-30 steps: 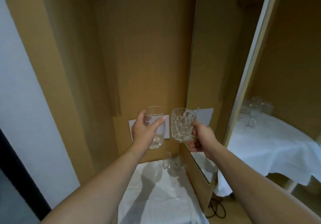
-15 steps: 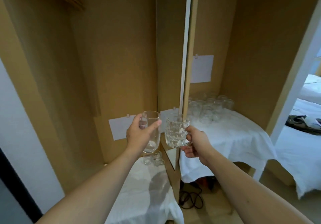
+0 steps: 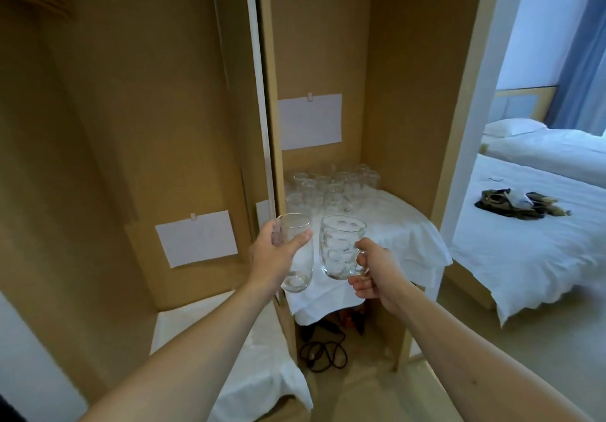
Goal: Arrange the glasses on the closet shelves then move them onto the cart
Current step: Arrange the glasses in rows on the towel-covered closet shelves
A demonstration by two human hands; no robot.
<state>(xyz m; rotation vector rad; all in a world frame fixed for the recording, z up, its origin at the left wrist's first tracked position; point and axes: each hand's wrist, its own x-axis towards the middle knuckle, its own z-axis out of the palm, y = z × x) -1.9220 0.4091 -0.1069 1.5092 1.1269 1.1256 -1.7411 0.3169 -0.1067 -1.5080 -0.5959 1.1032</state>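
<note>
We hold two glasses upright, long axes vertical, side by side and just apart at frame centre. The plain tumbler sits in our left hand, thumb and fingers curled round its wall. The dimpled mug hangs from our right hand, fingers hooked through its handle.

Key relation: the cluster of glasses already on the right-hand shelf lies at 12 o'clock from both hands, further in. Bare white cloth lies between the cluster and the shelf's front edge, directly under and beyond the two held glasses. The right hand looks slightly nearer the open cloth; the left is close to the divider panel at its 11 o'clock.

Judgement: set-down needs a short forward reach and a straight lowering, stopping short of the cluster to avoid knocking it.

The left compartment's lower shelf, at 7 o'clock, shows white cloth only where visible. No cart is in view. A bed lies at 3 o'clock.
</note>
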